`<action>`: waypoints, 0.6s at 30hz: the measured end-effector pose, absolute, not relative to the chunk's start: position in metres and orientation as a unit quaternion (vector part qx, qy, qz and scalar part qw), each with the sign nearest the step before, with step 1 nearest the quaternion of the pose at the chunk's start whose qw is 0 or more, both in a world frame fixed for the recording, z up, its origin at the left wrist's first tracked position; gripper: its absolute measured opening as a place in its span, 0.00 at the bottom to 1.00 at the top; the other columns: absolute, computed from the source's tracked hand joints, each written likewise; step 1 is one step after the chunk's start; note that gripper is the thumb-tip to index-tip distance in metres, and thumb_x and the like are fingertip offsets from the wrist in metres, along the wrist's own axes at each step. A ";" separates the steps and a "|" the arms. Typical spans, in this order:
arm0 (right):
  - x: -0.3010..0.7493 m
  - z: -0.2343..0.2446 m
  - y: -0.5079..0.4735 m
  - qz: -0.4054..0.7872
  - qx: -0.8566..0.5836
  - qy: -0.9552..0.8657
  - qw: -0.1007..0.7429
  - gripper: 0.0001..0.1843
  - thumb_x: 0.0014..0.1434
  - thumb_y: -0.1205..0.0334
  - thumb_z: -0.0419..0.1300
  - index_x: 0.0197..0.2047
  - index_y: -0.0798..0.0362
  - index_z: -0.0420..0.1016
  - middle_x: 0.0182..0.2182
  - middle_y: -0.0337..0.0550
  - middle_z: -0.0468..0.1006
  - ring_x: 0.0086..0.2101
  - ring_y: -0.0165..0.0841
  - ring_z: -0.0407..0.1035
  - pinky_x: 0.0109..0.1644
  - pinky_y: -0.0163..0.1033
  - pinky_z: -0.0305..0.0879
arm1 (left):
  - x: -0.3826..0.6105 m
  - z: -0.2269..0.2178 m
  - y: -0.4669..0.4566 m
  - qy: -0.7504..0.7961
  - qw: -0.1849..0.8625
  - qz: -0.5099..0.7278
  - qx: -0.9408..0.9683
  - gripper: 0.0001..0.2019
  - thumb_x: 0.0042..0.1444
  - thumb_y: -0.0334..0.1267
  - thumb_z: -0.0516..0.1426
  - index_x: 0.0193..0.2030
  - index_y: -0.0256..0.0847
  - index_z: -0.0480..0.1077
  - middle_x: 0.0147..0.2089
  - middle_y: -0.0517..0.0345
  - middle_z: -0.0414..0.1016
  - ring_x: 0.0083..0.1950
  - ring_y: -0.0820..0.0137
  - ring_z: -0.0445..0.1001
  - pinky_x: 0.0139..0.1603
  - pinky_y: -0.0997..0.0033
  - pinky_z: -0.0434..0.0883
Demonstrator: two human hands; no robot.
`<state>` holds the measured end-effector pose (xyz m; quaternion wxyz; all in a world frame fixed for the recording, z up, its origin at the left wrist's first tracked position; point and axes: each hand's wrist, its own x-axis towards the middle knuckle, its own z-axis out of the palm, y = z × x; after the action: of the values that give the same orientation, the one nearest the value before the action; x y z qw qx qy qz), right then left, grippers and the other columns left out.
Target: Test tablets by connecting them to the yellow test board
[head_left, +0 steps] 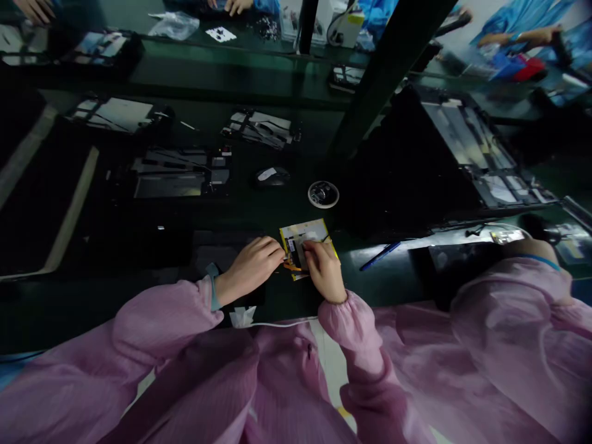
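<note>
1. grip, left: our left hand (pixel 254 265) is reaching in at the panel's left edge, fingertips drawn together beside a small orange strip (pixel 292 267). we cannot tell whether they are pinching it; the detail is too small.
2. grip, right: our right hand (pixel 325 270) is bending its fingers over the panel's middle and right part. we cannot tell whether they are closing on anything or only pressing.
3. workpiece: the yellow-edged panel (pixel 319 228) is lying at a slant on the dark green table (pixel 287 302), between and partly under our hands. a dark piece with a pale label (pixel 291 245) is showing on it.
4. near: a blue pen (pixel 380 256) is lying to the right of our right hand. a whitish scrap (pixel 243 316) is sitting near our left wrist, by the table's near edge.
5. beyond the panel: we are noting a white-rimmed round dish (pixel 324 194) and, left of it, a dark mouse-shaped object (pixel 272 177).
6. farther: flat device assemblies (pixel 261 128) are lying in a loose group; a larger assembly (pixel 481 145) is standing off to the right.
7. periphery: a co-worker's pink sleeve (pixel 513 293) is showing at right; across the bench, a clear plastic bag (pixel 174 25) is lying near another person's hand (pixel 238 6).
</note>
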<state>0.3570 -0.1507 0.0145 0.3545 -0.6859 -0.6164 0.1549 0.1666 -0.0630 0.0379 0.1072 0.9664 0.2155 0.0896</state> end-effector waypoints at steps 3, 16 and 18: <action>0.354 0.006 -0.146 0.129 -0.671 -0.666 0.299 0.13 0.65 0.65 0.50 0.47 0.53 0.74 0.42 0.48 0.76 0.44 0.39 0.67 0.51 0.45 0.63 | 0.168 0.035 -0.063 0.226 0.095 0.111 0.963 0.08 0.63 0.31 0.51 0.39 0.36 0.72 0.42 0.51 0.75 0.50 0.61 0.69 0.52 0.56 0.67; 0.352 -0.001 -0.149 0.106 -0.674 -0.674 0.282 0.13 0.64 0.63 0.53 0.48 0.52 0.76 0.44 0.48 0.74 0.46 0.40 0.63 0.51 0.47 0.60 | 0.172 0.033 -0.059 0.238 0.121 0.117 0.956 0.09 0.63 0.32 0.52 0.35 0.37 0.73 0.38 0.55 0.76 0.46 0.67 0.71 0.62 0.56 0.62; 0.351 -0.001 -0.149 0.106 -0.675 -0.673 0.282 0.13 0.64 0.63 0.52 0.48 0.51 0.76 0.44 0.47 0.73 0.46 0.40 0.63 0.51 0.47 0.60 | 0.172 0.032 -0.059 0.241 0.123 0.126 0.954 0.09 0.63 0.32 0.52 0.36 0.37 0.73 0.38 0.55 0.76 0.46 0.67 0.71 0.61 0.56 0.63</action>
<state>0.3514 -0.1493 -0.0011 0.2824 -0.6750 -0.6733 0.1062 0.1720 -0.0591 0.0325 0.1227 0.9544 0.2413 0.1263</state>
